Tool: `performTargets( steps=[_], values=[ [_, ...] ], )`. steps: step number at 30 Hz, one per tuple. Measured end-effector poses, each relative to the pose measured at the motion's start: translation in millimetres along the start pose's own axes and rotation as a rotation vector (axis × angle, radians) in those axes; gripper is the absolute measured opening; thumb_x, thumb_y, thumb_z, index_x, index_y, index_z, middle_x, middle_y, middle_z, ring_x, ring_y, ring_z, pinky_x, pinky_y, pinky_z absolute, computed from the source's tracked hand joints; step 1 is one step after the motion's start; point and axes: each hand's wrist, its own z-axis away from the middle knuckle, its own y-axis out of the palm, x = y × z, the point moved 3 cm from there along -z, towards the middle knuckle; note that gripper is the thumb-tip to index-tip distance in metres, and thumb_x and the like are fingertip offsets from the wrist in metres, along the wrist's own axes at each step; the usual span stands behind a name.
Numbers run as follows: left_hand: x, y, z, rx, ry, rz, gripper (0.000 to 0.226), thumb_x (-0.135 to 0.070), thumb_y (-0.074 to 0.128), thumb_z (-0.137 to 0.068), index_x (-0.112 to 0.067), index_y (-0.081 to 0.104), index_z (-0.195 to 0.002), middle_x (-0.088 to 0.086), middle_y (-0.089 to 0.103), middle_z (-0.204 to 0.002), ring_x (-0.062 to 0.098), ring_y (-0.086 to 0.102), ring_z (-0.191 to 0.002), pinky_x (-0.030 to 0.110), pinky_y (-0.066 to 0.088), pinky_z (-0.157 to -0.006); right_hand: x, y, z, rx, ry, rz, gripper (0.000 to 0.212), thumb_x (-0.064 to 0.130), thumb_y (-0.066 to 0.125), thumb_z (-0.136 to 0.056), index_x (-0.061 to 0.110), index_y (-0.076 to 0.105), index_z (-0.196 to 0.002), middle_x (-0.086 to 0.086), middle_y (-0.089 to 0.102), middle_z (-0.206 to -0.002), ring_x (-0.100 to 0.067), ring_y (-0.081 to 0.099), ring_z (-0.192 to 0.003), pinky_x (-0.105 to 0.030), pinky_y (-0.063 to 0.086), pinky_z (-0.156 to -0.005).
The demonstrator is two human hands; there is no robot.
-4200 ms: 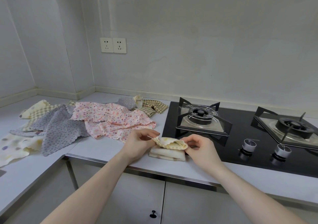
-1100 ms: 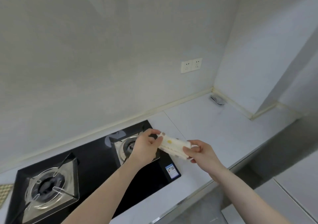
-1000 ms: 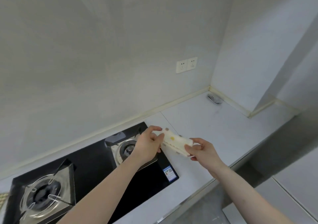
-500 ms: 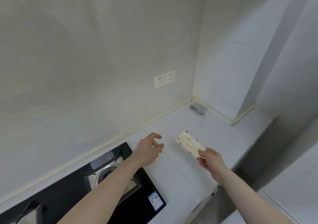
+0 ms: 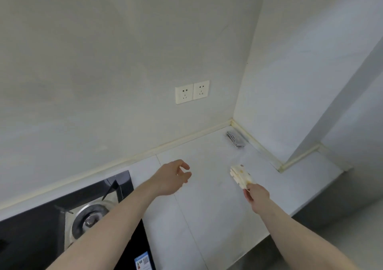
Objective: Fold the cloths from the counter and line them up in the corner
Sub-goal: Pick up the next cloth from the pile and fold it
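Note:
My right hand (image 5: 255, 195) pinches the near end of a folded cream cloth with coloured dots (image 5: 240, 175), held out over the white counter (image 5: 207, 207) toward the corner. A folded grey cloth (image 5: 235, 138) lies right in the corner against the wall strip. My left hand (image 5: 173, 176) hovers over the counter to the left of the cream cloth, fingers loosely curled and holding nothing.
A black gas hob (image 5: 62, 224) with a metal burner (image 5: 89, 222) fills the lower left. Two wall sockets (image 5: 192, 92) sit above the counter. The counter's front edge runs down the right, with a wall column (image 5: 310, 103) behind the corner.
The view has swung right from the cloth pile to the corner. My left hand let go of the cream cloth; my right hand carried it on alone toward the corner.

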Motion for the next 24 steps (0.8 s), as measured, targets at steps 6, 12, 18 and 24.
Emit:
performTargets(
  steps=[6, 12, 18, 24],
  values=[
    [-15, 19, -39, -0.008, -0.024, -0.027, 0.025, -0.045, 0.056, -0.101, -0.034, 0.059, -0.122, -0.013, 0.074, -0.098, 0.012, 0.072, -0.088, 0.025, 0.054, -0.069, 16, -4, -68, -0.089, 0.035, 0.004, 0.032, -0.003, 0.057, -0.094, 0.0, 0.06, -0.126, -0.008, 0.058, -0.078, -0.016, 0.055, -0.058, -0.016, 0.042, -0.034],
    [-20, 20, -69, -0.005, -0.043, -0.069, 0.023, -0.046, 0.057, -0.1, -0.035, 0.059, -0.121, -0.013, 0.073, -0.098, 0.011, 0.071, -0.088, 0.023, 0.05, -0.07, 57, 7, -111, -0.144, -0.014, -0.04, 0.038, -0.009, 0.053, -0.093, 0.001, 0.059, -0.129, -0.013, 0.061, -0.091, -0.019, 0.054, -0.058, -0.017, 0.044, -0.032],
    [-23, 21, -96, 0.016, -0.069, -0.085, 0.023, -0.045, 0.059, -0.099, -0.034, 0.06, -0.12, -0.014, 0.073, -0.096, 0.011, 0.072, -0.088, 0.025, 0.053, -0.072, 80, 23, -140, -0.139, -0.056, 0.003, 0.066, -0.009, 0.05, -0.094, 0.017, 0.04, -0.154, -0.02, 0.057, -0.131, -0.031, 0.065, -0.09, -0.032, 0.062, -0.065],
    [-19, 32, -109, 0.078, -0.095, -0.096, 0.025, -0.05, 0.061, -0.096, -0.039, 0.06, -0.118, -0.011, 0.071, -0.103, 0.011, 0.071, -0.093, 0.025, 0.052, -0.075, 60, 32, -140, -0.25, -0.174, 0.205, 0.046, 0.009, 0.056, -0.093, 0.018, 0.062, -0.138, -0.019, 0.064, -0.131, -0.037, 0.066, -0.106, -0.04, 0.054, -0.09]
  ],
)
